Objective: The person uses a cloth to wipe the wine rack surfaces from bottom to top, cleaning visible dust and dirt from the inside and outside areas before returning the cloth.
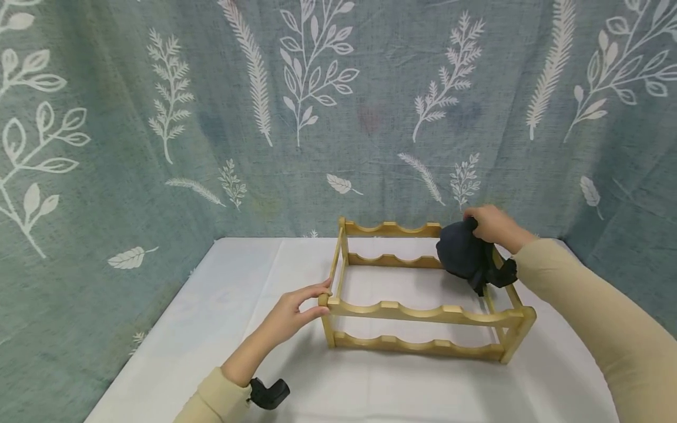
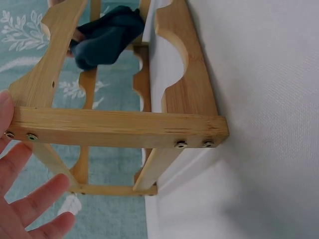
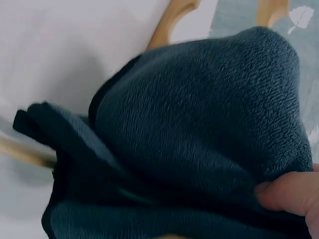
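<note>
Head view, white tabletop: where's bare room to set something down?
White tabletop: one patch left of the wooden rack, between left hand and curtain; another in front of the rack, right of the left wrist. Crowded: the rack's right end, where the right hand holds the dark cloth.

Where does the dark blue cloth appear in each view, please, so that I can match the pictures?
Head: dark blue cloth, right of centre, held by the right hand.
Left wrist: dark blue cloth, near the top, left of centre.
Right wrist: dark blue cloth, filling much of the picture.
Shared landmark: wooden rack, partly visible in the right wrist view.
</note>
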Demonstrator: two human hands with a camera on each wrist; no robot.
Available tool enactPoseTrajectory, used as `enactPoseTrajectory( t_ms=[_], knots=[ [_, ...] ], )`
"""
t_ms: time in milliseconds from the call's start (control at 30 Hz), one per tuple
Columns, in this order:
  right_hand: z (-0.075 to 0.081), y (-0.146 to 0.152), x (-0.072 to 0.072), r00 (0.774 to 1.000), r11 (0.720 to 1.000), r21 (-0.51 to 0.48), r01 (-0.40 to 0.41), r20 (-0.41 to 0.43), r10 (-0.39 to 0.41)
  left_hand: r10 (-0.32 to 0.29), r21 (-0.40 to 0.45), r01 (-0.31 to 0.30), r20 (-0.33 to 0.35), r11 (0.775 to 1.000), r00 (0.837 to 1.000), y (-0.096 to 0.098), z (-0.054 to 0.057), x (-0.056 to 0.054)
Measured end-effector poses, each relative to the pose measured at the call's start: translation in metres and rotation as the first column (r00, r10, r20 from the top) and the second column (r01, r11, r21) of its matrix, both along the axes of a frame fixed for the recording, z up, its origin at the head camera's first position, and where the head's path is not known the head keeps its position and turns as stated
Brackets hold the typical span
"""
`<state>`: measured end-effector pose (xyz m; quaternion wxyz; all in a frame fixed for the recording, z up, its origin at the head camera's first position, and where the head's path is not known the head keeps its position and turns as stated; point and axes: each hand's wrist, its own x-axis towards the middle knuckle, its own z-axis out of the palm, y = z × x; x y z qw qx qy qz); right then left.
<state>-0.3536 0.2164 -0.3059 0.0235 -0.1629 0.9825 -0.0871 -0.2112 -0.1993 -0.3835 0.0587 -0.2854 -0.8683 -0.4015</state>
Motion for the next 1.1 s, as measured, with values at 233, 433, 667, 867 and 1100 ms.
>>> enactPoseTrajectory(
  t_ms=[233,433,667,867,1100],
  knots=[
    [0.000,-0.029,0.000,0.997,0.993,-0.094,-0.078,-0.009,0.077,0.000,-0.022,0.000,0.006,1.000,1.000,0.004,0.004,0.001],
    [0.008,-0.089,-0.004,0.988,0.980,-0.129,-0.152,-0.041,0.147,-0.002,-0.036,0.003,0.015,0.999,1.000,0.016,0.028,0.015],
    [0.000,-0.158,-0.013,0.983,0.972,-0.151,-0.182,-0.054,0.176,-0.029,-0.039,0.029,0.010,0.999,1.000,0.019,0.021,0.009],
    [-0.005,-0.173,-0.018,0.986,0.971,-0.186,-0.149,-0.105,0.131,-0.034,-0.025,0.034,-0.001,0.999,0.999,0.016,0.002,-0.004],
    [0.002,-0.135,-0.016,0.993,0.975,-0.189,-0.116,-0.037,0.111,-0.015,-0.017,0.015,-0.001,1.000,1.000,0.014,0.000,-0.005]
  ],
)
